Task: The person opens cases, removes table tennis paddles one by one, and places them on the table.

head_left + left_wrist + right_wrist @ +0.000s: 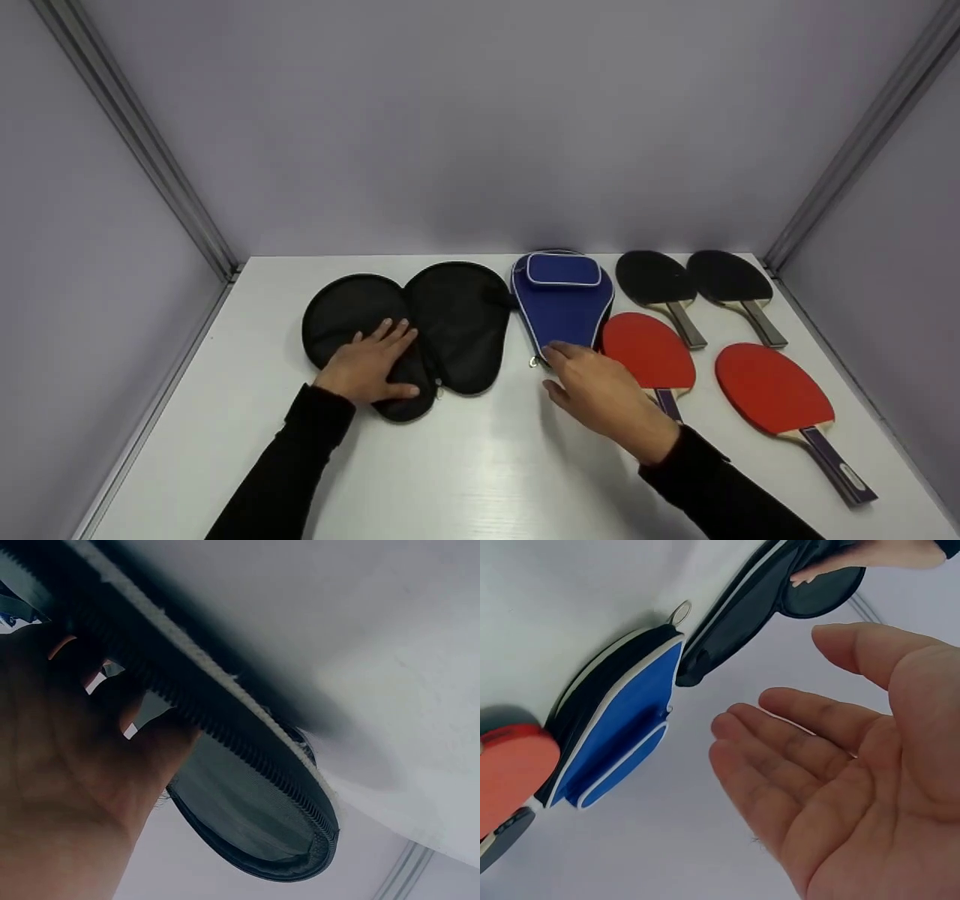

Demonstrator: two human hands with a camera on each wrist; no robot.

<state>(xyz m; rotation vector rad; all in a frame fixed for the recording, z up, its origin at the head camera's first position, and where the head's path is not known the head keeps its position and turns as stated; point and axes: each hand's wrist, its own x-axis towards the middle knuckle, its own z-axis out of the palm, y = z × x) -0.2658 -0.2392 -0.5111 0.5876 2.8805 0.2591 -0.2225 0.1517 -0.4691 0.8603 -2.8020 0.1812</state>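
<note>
My left hand [369,367] lies with spread, straight fingers on the left black table tennis bat case [349,300]. Its zipped edge [255,754] runs close by the fingers in the left wrist view. A second black case [461,330] touches it on the right; whether the two are joined I cannot tell. Over the narrow lower end of a blue bat case [566,315] with white piping and a small front pocket [564,270] hovers my right hand [600,390]. The right wrist view shows its palm [885,787] with nothing held and a gap to the blue case [634,709].
Two black-faced bats [655,276] [727,276] lie at the back right of the white table [465,480]. In front of them are two red-faced bats [649,349] [776,386]; the nearer-left one is partly behind my right hand. Grey walls [480,127] enclose the table.
</note>
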